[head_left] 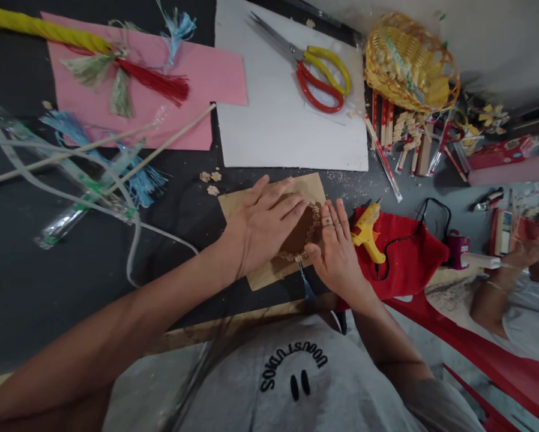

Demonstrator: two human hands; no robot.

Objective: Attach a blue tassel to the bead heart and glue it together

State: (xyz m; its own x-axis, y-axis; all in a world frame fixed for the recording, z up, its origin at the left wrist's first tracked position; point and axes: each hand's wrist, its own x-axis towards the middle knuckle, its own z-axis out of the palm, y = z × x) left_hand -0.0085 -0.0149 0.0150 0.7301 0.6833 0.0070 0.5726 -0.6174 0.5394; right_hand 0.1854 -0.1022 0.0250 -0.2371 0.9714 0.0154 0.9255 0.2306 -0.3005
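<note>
A brown round piece [297, 233] edged with small pale flower-like bits lies on a tan paper sheet [264, 279] near the table's front edge. My left hand [266, 227] lies flat over its left side, fingers extended and covering part of it. At its right edge rests my right hand [337, 249], fingers stretched out, thumb apart, with a ring-like band on one finger. A dark blue tassel [308, 288] hangs from the piece's lower edge. Several loose flower-shaped bits [212, 190] sit left of the paper.
Scissors [321, 78] lie on white board [260, 138]. A wicker basket [409, 66] stands back right. A yellow glue gun [369, 234] rests on red cloth [404, 258]. Tassels on pink paper [224, 78], sticks and tubing [132, 240] occupy the left. A person's hands [528, 249] show far right.
</note>
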